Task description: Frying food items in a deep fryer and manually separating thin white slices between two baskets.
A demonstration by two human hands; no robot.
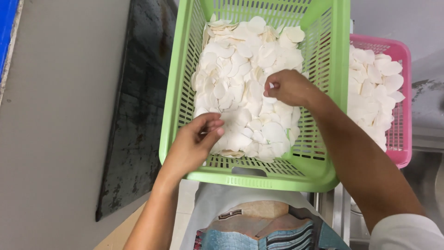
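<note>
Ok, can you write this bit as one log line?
left hand: pinching white slices | right hand: pinching a slice | green basket: slices piled inside | pink basket: more slices

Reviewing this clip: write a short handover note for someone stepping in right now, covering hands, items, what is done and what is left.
Left hand: fingers pinched among the thin white round slices at the near left of the green slotted plastic basket.
Right hand: pinching one slice over the middle of the pile.
Pink slotted plastic basket, at the right, also holds white slices.
Done: both baskets hold slices.
Left: the green basket's pile is still thick, hands mid-handling.
</note>
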